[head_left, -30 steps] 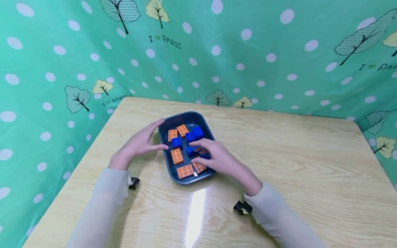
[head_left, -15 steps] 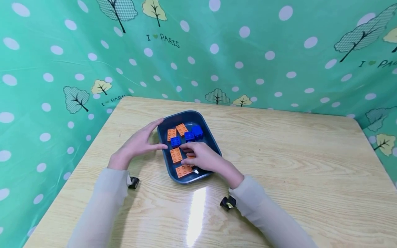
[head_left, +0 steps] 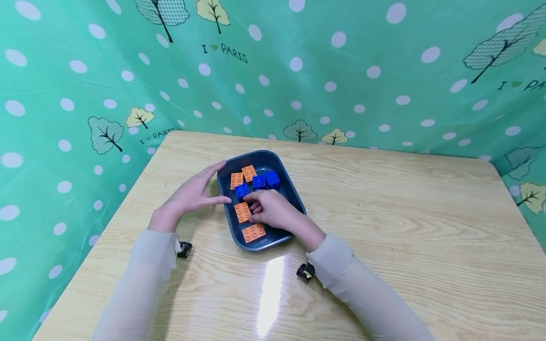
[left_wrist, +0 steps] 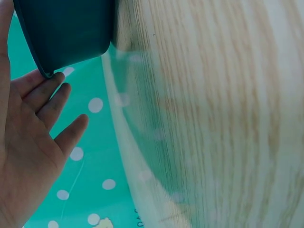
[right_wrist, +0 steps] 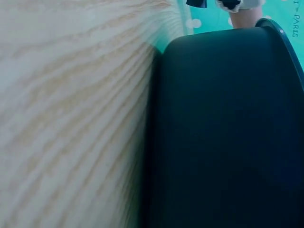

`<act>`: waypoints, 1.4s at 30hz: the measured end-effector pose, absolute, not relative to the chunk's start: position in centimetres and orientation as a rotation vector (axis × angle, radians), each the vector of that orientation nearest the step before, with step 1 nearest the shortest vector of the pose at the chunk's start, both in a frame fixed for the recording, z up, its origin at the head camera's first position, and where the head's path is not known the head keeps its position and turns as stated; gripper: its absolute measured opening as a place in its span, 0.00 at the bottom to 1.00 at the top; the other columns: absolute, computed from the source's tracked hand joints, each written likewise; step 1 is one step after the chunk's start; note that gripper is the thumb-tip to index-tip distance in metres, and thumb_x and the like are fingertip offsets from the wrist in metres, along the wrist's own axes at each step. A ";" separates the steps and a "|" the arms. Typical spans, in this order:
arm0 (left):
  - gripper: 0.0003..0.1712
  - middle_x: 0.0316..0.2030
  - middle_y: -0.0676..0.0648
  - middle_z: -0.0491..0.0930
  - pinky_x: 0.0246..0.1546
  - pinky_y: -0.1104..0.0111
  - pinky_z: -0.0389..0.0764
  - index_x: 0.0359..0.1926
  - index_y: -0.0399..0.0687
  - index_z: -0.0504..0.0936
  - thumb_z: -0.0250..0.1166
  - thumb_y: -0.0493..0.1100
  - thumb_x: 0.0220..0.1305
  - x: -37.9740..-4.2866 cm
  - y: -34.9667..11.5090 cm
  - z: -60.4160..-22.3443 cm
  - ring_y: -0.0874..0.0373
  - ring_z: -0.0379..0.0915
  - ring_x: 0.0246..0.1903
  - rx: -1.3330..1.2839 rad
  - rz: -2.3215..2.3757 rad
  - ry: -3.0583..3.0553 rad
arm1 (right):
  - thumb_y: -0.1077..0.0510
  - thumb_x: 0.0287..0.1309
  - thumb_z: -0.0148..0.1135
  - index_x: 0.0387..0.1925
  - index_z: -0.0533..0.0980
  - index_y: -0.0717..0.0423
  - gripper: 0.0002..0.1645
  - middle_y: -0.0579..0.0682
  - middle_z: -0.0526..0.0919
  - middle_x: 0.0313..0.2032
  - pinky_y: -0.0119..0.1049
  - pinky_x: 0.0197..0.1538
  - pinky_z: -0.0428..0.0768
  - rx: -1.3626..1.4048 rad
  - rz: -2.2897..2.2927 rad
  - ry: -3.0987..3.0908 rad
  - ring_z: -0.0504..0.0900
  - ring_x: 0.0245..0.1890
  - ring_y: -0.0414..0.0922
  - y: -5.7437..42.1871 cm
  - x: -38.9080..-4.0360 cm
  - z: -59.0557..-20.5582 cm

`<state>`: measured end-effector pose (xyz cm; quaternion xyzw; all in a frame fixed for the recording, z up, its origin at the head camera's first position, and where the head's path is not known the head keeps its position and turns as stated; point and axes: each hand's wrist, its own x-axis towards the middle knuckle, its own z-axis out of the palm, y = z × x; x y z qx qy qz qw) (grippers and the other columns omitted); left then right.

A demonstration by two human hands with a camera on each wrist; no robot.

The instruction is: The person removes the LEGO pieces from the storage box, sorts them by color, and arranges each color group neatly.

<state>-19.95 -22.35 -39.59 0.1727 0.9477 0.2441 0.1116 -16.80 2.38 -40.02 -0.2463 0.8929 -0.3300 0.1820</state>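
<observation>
A dark blue rectangular tub stands on the table with toy building bricks inside. My left hand rests against its left side, fingers spread, fingertips at the rim, thumb over the near part. In the left wrist view, the left hand has nearly straight fingers touching the rim. Inside the tub is my right hand, index finger by a small blue brick and thumb beside an orange brick. I cannot tell whether it grips a brick. Its palm hides bricks beneath; only the tub's wall shows in the right wrist view.
Two more orange bricks lie at the tub's far end, near blue bricks. Another orange brick lies at the near end. The wooden table runs back to a green dotted curtain.
My right hand has moved left and deeper over the tub, covering bricks on its right side. The small blue brick has turned slightly. My left hand keeps its place at the rim.
</observation>
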 end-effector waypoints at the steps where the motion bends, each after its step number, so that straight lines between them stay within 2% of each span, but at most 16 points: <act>1: 0.61 0.80 0.42 0.47 0.73 0.38 0.55 0.80 0.61 0.43 0.70 0.67 0.56 -19.9 -22.3 -39.5 0.36 0.46 0.77 0.508 0.714 2.781 | 0.57 0.59 0.71 0.64 0.75 0.55 0.31 0.50 0.84 0.53 0.30 0.51 0.84 -0.713 -0.907 2.538 0.84 0.46 0.40 2.4 -16.8 -40.1; 14: 0.61 0.79 0.41 0.47 0.73 0.37 0.56 0.80 0.61 0.43 0.69 0.68 0.56 -20.1 -22.3 -39.6 0.36 0.46 0.77 0.489 0.704 2.776 | 0.50 0.60 0.70 0.62 0.78 0.51 0.29 0.49 0.80 0.56 0.31 0.48 0.80 -0.934 -0.668 2.644 0.78 0.47 0.41 2.3 -16.6 -40.1; 22: 0.60 0.79 0.41 0.47 0.72 0.37 0.56 0.80 0.60 0.43 0.69 0.66 0.58 -20.1 -22.5 -39.5 0.35 0.46 0.76 0.486 0.708 2.779 | 0.48 0.58 0.71 0.62 0.78 0.50 0.30 0.48 0.78 0.57 0.39 0.62 0.77 -0.953 -0.679 2.651 0.73 0.56 0.44 2.0 -16.4 -39.9; 25: 0.60 0.79 0.41 0.47 0.72 0.37 0.56 0.80 0.59 0.43 0.69 0.66 0.58 -20.0 -22.6 -39.5 0.35 0.46 0.76 0.497 0.708 2.781 | 0.47 0.58 0.71 0.60 0.78 0.50 0.30 0.48 0.77 0.56 0.38 0.61 0.78 -0.942 -0.701 2.648 0.73 0.54 0.44 2.0 -16.4 -39.9; 32: 0.60 0.79 0.41 0.48 0.73 0.38 0.57 0.80 0.59 0.44 0.70 0.67 0.57 -20.1 -22.6 -39.5 0.36 0.47 0.76 0.507 0.720 2.790 | 0.48 0.57 0.71 0.59 0.79 0.49 0.28 0.47 0.77 0.54 0.31 0.47 0.78 -0.929 -0.748 2.635 0.74 0.46 0.41 2.2 -16.3 -39.8; 42: 0.60 0.79 0.42 0.49 0.73 0.39 0.58 0.80 0.58 0.46 0.71 0.65 0.56 -20.3 -22.2 -39.8 0.37 0.48 0.76 0.510 0.722 2.794 | 0.49 0.57 0.71 0.56 0.80 0.51 0.26 0.48 0.77 0.55 0.30 0.52 0.81 -0.918 -0.905 2.608 0.77 0.48 0.41 2.9 -16.3 -39.8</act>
